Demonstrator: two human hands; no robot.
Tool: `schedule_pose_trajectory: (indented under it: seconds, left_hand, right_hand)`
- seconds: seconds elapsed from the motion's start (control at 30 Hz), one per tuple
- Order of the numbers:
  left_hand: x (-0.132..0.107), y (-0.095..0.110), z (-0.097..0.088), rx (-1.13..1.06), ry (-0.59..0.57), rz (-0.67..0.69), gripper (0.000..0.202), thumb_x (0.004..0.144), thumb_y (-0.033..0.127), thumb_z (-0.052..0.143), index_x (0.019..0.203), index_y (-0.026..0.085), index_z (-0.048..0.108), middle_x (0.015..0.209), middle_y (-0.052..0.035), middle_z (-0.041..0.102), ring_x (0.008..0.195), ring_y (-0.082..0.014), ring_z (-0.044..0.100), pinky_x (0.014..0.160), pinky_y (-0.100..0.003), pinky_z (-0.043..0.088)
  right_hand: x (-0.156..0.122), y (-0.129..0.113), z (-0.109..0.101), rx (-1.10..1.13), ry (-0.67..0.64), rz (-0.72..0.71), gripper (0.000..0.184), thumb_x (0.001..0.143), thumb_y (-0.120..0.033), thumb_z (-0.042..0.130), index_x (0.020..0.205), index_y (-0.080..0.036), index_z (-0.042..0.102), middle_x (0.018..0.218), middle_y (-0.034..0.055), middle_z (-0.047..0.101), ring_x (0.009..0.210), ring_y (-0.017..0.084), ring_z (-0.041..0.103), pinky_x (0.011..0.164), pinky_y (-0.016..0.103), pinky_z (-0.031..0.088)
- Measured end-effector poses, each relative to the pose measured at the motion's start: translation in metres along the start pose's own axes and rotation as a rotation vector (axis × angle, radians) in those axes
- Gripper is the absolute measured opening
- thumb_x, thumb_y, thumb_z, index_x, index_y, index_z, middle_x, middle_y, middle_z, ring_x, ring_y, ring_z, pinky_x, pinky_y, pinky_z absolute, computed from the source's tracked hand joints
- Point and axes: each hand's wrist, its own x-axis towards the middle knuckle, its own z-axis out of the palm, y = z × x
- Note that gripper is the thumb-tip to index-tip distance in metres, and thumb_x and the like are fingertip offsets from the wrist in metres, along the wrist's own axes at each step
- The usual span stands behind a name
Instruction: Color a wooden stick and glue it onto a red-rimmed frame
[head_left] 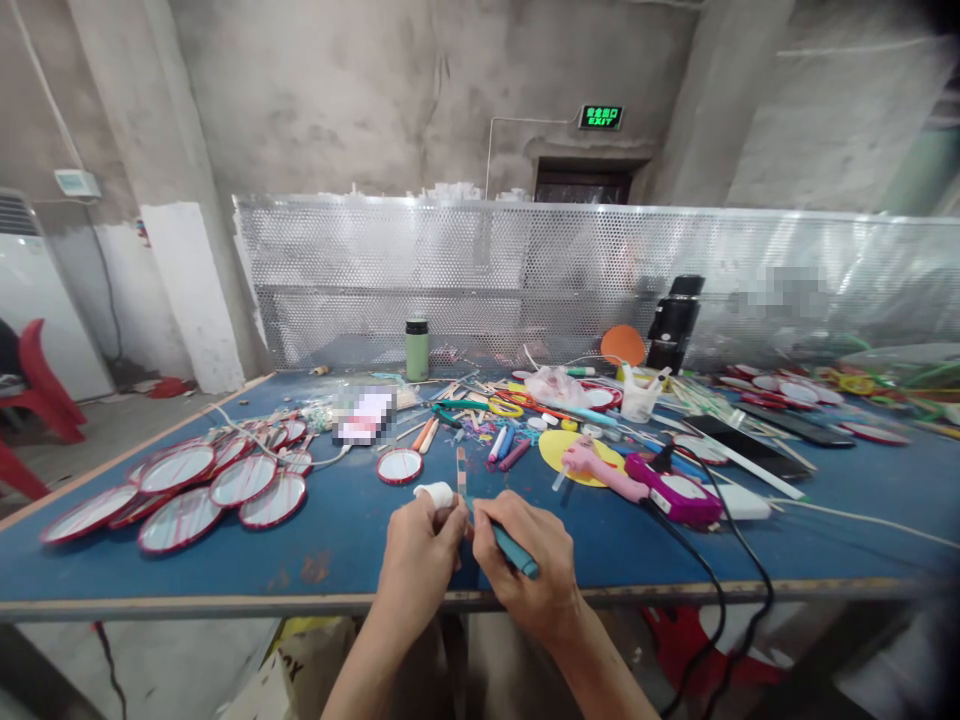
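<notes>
My left hand (421,555) is closed around the lower end of a thin wooden stick (461,470) that stands up from my fingers; its forefinger wears a white wrap (435,493). My right hand (529,565) grips a teal marker pen (510,545), its tip at the stick just above my left fingers. Both hands hover over the near edge of the blue table (337,530). A small round mirror (400,466) with a red rim lies just beyond my left hand.
Several red-rimmed round mirrors (180,490) lie at the left. A pink glue gun (645,480) with black cables rests on a yellow disc to my right. Pens, sticks, a green bottle (417,350), a black device (673,325) and a perforated metal screen (525,270) stand behind.
</notes>
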Motion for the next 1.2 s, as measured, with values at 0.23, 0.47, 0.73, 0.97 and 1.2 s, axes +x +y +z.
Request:
schedule_pose_trajectory:
  seconds: [0.23, 0.47, 0.73, 0.97, 1.2]
  left_hand:
    - [0.0008, 0.0016, -0.0007, -0.005, -0.007, 0.002, 0.030, 0.087, 0.040, 0.053, 0.063, 0.023, 0.046, 0.045, 0.0063, 0.048, 0.042, -0.0124, 0.048, 0.047, -0.022, 0.032]
    - [-0.0002, 0.0000, -0.0008, 0.022, -0.001, 0.006, 0.029, 0.087, 0.038, 0.052, 0.063, 0.023, 0.044, 0.047, 0.0058, 0.050, 0.044, -0.0126, 0.050, 0.048, -0.023, 0.033]
    - [0.0008, 0.0019, -0.0016, 0.016, -0.008, 0.011, 0.029, 0.087, 0.038, 0.052, 0.063, 0.023, 0.045, 0.045, 0.0063, 0.048, 0.042, -0.0123, 0.050, 0.047, -0.022, 0.033]
    - [-0.0002, -0.0012, -0.0002, 0.000, 0.009, 0.004, 0.026, 0.085, 0.037, 0.052, 0.065, 0.023, 0.045, 0.047, 0.0061, 0.050, 0.042, -0.0126, 0.050, 0.047, -0.023, 0.034]
    - [0.0003, 0.0003, -0.0005, -0.002, -0.005, 0.001, 0.029, 0.086, 0.041, 0.053, 0.064, 0.023, 0.046, 0.047, 0.0057, 0.050, 0.042, -0.0126, 0.049, 0.047, -0.023, 0.033]
  right_hand:
    - [0.0015, -0.0002, -0.0007, -0.018, 0.039, 0.004, 0.012, 0.095, -0.011, 0.054, 0.092, -0.020, 0.060, 0.071, 0.0004, 0.062, 0.062, 0.014, 0.059, 0.061, 0.025, 0.046]
    - [0.0011, 0.0009, 0.0006, -0.010, 0.009, -0.001, 0.011, 0.095, -0.011, 0.054, 0.091, -0.019, 0.060, 0.070, 0.0004, 0.061, 0.062, 0.013, 0.059, 0.062, 0.026, 0.046]
    - [-0.0001, 0.0001, 0.0001, -0.009, 0.028, -0.002, 0.011, 0.095, -0.010, 0.055, 0.093, -0.020, 0.060, 0.071, 0.0005, 0.062, 0.063, 0.013, 0.059, 0.062, 0.026, 0.046]
    - [0.0011, 0.0009, -0.0003, 0.009, -0.015, 0.001, 0.011, 0.096, -0.012, 0.054, 0.090, -0.020, 0.059, 0.070, 0.0005, 0.062, 0.063, 0.014, 0.059, 0.063, 0.026, 0.047]
    - [0.0000, -0.0001, -0.0001, -0.030, 0.041, 0.012, 0.011, 0.095, -0.010, 0.055, 0.091, -0.020, 0.059, 0.071, 0.0002, 0.062, 0.062, 0.013, 0.059, 0.062, 0.026, 0.046]
